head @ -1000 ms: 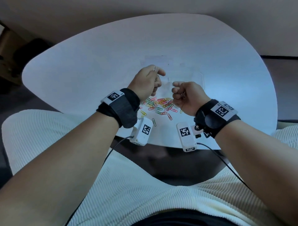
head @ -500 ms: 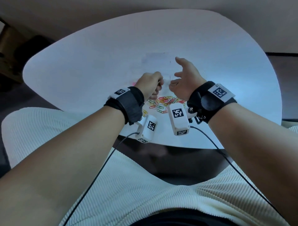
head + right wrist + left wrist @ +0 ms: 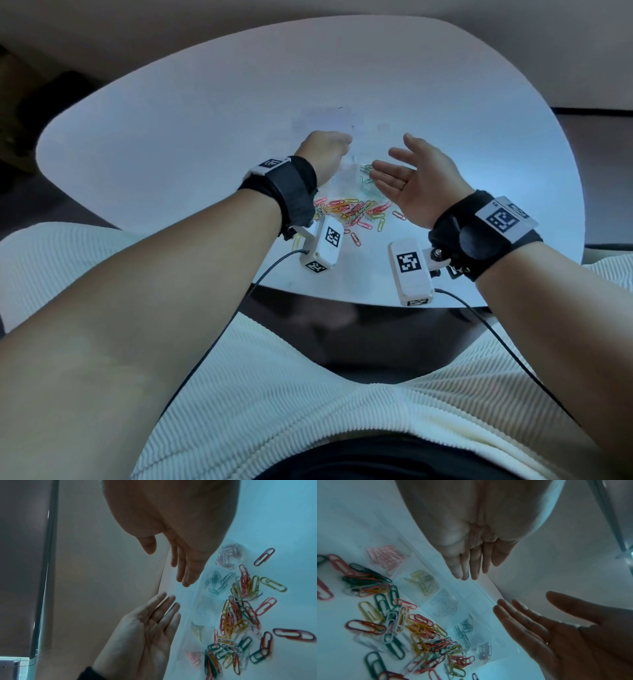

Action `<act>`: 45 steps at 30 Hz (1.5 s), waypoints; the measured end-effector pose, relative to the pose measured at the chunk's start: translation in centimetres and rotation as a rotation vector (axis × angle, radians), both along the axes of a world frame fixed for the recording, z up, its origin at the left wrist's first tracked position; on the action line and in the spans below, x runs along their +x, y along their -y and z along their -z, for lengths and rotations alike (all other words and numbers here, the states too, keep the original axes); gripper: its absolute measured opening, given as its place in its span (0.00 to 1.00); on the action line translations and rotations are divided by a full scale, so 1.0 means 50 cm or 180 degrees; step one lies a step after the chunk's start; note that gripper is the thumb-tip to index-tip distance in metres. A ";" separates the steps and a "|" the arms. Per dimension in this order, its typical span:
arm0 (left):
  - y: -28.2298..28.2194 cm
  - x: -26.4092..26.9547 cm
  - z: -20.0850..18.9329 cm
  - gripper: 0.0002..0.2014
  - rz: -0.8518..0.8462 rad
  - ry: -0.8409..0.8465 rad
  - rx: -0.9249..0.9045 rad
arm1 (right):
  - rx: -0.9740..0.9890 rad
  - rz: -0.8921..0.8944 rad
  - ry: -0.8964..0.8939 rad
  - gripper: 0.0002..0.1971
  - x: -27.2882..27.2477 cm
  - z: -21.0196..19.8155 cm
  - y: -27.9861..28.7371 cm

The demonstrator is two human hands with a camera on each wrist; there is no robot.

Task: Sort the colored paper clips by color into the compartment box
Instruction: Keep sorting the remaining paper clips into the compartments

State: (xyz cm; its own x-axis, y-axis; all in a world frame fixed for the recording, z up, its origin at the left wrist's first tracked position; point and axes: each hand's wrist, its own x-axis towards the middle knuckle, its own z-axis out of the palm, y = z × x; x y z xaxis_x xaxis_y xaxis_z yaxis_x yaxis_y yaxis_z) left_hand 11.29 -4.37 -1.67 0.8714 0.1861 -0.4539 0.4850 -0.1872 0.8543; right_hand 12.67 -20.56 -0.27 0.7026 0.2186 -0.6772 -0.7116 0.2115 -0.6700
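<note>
Both our hands have changed since a moment ago: our right hand (image 3: 416, 181) has swung out to the right and spread flat, palm up, and our left hand (image 3: 323, 154) has moved forward over the clear compartment box (image 3: 346, 171). From the head view the left looks bunched, but both wrist views show its fingers (image 3: 467, 563) straight and close together, holding nothing. Our right hand's fingers (image 3: 522, 618) are straight too, thumb apart, a ring on one finger, nothing in its grasp. It hovers above the box's right end.

We see the box lying on the white table (image 3: 171, 144), just beyond the loose pile of paper clips (image 3: 356, 212), which sits near the table's front edge. Its near row of compartments holds sorted clips: pink clips (image 3: 387, 557) at the left end, then yellow clips (image 3: 423, 581), then pale clips (image 3: 443, 603), then green clips (image 3: 464, 630), and at the right end a group whose colour we cannot tell. The loose pile mixes red, green, yellow, orange and white clips, some overlapping.
</note>
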 end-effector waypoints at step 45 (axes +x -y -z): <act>0.029 -0.143 0.111 0.10 0.2496 0.0035 0.2605 | -0.3813 -0.3545 0.1757 0.11 -0.124 0.137 0.040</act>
State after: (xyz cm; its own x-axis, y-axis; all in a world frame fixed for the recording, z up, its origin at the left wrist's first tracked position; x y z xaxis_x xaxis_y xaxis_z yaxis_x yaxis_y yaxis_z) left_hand 4.13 -5.83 -7.21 0.8815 -0.1758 -0.4382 -0.0191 -0.9406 0.3390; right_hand 6.50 -22.56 -7.12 0.7626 0.3169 -0.5640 0.1918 -0.9434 -0.2707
